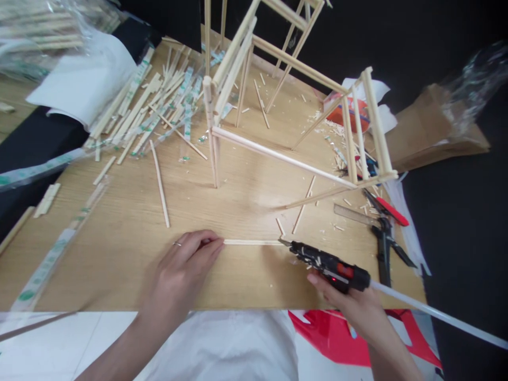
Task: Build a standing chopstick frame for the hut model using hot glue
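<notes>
Near the table's front edge, my left hand (190,264) pinches the left end of a thin pair of wooden sticks (252,242) lying side by side on the tabletop. My right hand (349,304) is wrapped round a black hot glue gun (329,267) with a red light on its side. The gun's metal tip is at the right end of the sticks; whether it touches them I cannot tell. A long white glue stick (432,312) runs out of the gun's back. Behind both hands stands a frame built of wooden sticks (283,156).
A heap of loose sticks and wrappers (159,100) lies at the back left. On the right are pliers (384,243), a red-handled cutter (391,210) and a cardboard bag (428,127). Short offcuts (304,203) lie between the frame and the glue gun.
</notes>
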### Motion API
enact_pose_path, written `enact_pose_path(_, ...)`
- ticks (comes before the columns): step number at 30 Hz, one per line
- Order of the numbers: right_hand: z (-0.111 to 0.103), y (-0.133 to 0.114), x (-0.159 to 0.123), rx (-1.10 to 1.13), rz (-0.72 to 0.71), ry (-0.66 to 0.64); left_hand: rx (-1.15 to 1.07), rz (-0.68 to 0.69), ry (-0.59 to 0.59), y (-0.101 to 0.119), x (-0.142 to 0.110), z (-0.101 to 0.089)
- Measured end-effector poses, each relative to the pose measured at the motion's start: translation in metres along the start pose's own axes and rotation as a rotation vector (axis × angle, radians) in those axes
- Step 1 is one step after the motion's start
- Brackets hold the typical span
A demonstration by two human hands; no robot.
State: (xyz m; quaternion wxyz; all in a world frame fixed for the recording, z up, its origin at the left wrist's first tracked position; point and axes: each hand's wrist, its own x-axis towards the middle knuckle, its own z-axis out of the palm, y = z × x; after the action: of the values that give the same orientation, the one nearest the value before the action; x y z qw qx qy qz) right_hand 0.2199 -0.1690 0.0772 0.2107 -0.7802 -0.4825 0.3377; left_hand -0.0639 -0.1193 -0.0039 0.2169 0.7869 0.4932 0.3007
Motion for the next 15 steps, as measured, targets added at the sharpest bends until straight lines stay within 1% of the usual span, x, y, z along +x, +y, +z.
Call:
enact_pose_path(2, -0.002, 0.005, 0.007, -0.017, -0.082, 0.057, -0.03, -0.027, 0.005, 0.0, 0.0, 0.001)
enact_pose_path(5, 0.002, 0.014, 0.021, -0.054, -0.24, 0.1, -0.048, -0.052, 0.002, 0.0, 0.001, 0.001)
enact_pose_path(7, 0.008, 0.021, 0.03, -0.055, -0.351, 0.101, -0.045, -0.051, -0.009, 0.0, 0.002, 0.001)
enact_pose_path(10, 0.017, 0.03, 0.04, -0.055, -0.507, 0.055, -0.032, -0.044, 0.016, 0.0, 0.003, 0.001)
enact_pose_path(12, 0.021, 0.034, 0.043, -0.052, -0.548, 0.025, -0.021, -0.04, 0.028, 0.001, 0.003, 0.001)
enact_pose_path(15, 0.024, 0.037, 0.045, -0.022, -0.543, 0.017, -0.026, -0.056, 0.017, 0.001, 0.003, 0.001)
